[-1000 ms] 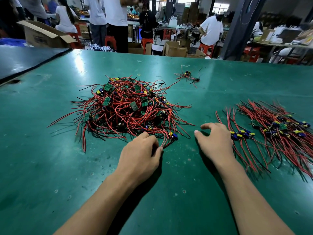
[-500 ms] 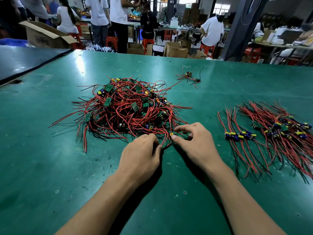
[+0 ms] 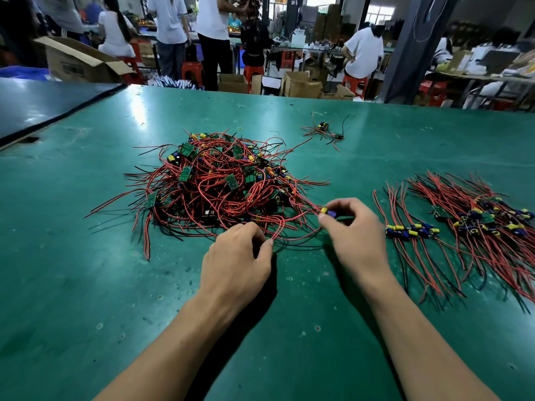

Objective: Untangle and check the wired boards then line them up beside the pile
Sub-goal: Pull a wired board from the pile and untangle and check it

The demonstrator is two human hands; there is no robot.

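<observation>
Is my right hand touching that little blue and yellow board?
Touching. Head view: the right hand pinches the board between thumb and finger at the near edge of the pile; the left hand pinches a red wire.

Bright overhead light glared white off the green table (image 3: 139, 117), arms cast soft shadows, edges bowed with wide-angle distortion, and the background stayed slightly soft.

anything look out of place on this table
One small tangle of wired boards lies alone on the far side of the table, apart from both the big pile and the lined-up rows. Nothing looks spilled or broken.
</observation>
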